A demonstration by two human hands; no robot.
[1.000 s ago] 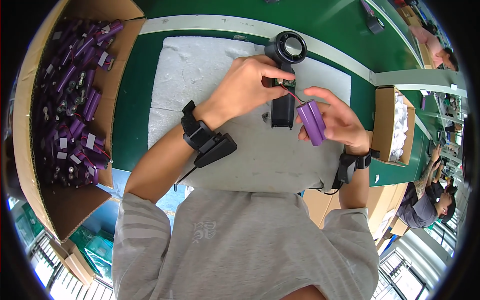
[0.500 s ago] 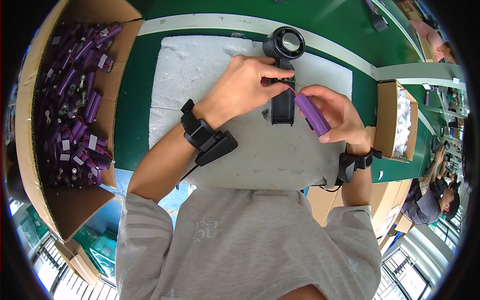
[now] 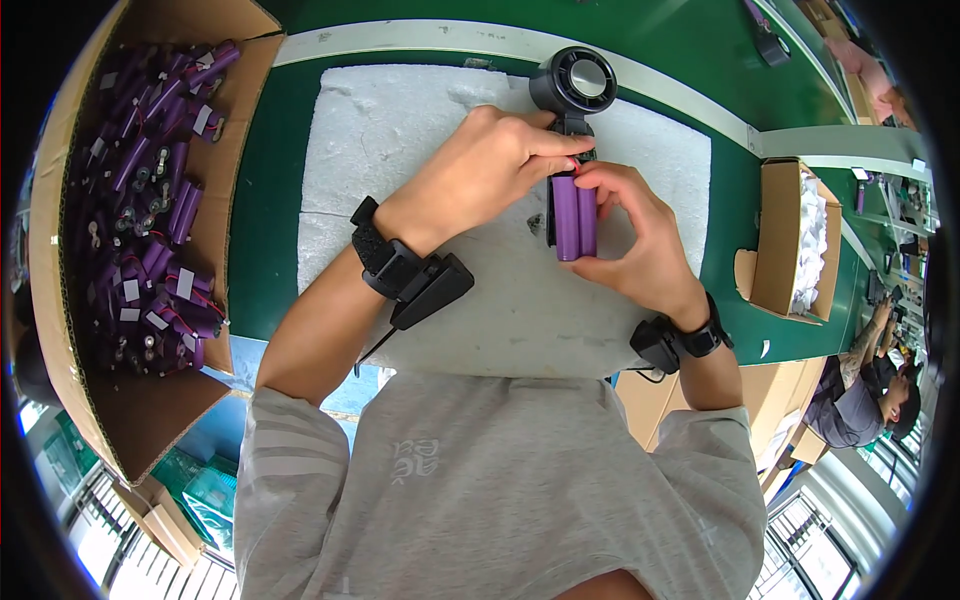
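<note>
A black handheld fan (image 3: 583, 80) lies on the white foam block, its round head at the far end and its open handle toward me. My left hand (image 3: 490, 160) is closed at the fan's neck, thumb and forefinger over the small circuit board, which they mostly hide. Beside the thumb tip shows a bit of red wire (image 3: 575, 170). My right hand (image 3: 640, 230) grips a purple two-cell battery pack (image 3: 568, 222) by its ends, fingers at the far end and thumb at the near one. The pack lies lengthwise over the handle, covering most of it; how deep it sits I cannot tell.
Under the work is the foam block (image 3: 400, 110) on a green table. A cardboard box (image 3: 255, 100) full of purple battery packs stands at the left. At the right is a smaller box (image 3: 775, 235) with white pieces. Another person (image 3: 850, 405) sits farther right.
My right hand has moved left with the battery pack, turning it from a slant beside the handle to lie straight over it. My left hand has stayed at the fan's neck.
</note>
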